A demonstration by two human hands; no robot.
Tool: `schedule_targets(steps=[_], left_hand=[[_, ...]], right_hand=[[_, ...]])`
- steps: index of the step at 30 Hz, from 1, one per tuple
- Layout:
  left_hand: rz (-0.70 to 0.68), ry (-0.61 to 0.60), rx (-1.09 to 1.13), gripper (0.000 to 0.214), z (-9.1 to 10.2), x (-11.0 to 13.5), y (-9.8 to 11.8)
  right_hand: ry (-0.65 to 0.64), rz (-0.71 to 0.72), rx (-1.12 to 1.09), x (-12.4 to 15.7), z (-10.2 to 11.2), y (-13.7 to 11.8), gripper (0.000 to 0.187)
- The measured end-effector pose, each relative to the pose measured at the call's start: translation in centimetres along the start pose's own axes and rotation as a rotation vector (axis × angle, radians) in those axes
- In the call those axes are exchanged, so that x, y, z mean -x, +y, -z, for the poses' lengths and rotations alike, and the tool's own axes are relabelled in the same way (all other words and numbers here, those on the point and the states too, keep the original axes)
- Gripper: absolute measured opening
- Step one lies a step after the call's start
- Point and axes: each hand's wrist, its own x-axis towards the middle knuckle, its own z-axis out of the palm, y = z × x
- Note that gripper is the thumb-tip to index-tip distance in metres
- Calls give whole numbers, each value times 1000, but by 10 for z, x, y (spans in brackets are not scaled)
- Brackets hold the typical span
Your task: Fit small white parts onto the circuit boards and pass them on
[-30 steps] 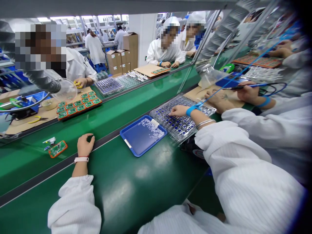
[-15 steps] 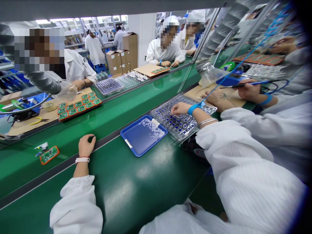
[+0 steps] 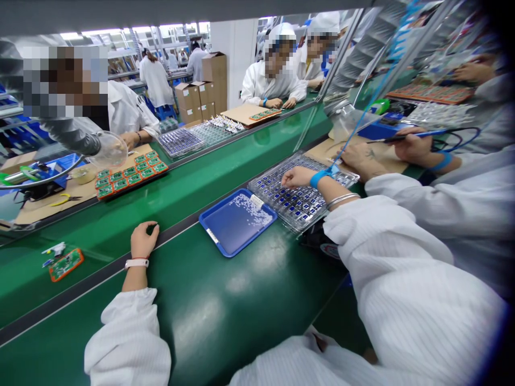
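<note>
parts tray (image 3: 293, 223): blue squares in rows | shallow tray (image 3: 226, 230): blue | sleeve (image 3: 410, 268): white — fine stripes | circuit board (image 3: 66, 265): green — orange edge

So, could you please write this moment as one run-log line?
left hand: near edge of green belt | right hand: over clear parts tray | blue tray: between hands, holding white pieces | orange-edged circuit board: on belt

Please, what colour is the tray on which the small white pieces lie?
The tray is blue, as the head view shows.
</note>
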Motion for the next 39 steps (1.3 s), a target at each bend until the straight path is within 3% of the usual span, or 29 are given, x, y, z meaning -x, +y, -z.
schedule_targets(steps=[4, 14, 19, 22, 24, 27, 29, 33, 36, 39], left_hand=[[-1, -11, 2, 38, 1, 0, 1], [16, -34, 25, 38, 1, 1, 3], [20, -30, 65, 37, 1, 1, 3], [40, 29, 173, 35, 2, 2, 14], [30, 67, 281, 34, 3, 4, 34], [-63, 53, 432, 30, 6, 9, 80], [-142, -7, 542, 28, 7, 14, 117], [-233, -244, 856, 31, 3, 25, 183], [-83, -445, 1275, 43, -1, 29, 216], [115, -607, 1639, 49, 2, 30, 231]], right_hand=[[-71, -16, -134, -7, -1, 6, 19], [-25, 71, -359, -12, 1, 12, 13], [56, 129, -472, -12, 2, 9, 16], [120, 171, -557, -9, 5, 1, 19], [135, 204, -568, -7, 9, -10, 20], [103, 272, -526, 1, 17, -37, 22], [44, 349, -488, 9, 22, -61, 24], [-106, 573, -433, 31, 24, -118, 23], [-163, 718, -465, 49, 19, -154, 19], [-123, 809, -570, 61, 14, -175, 16]])
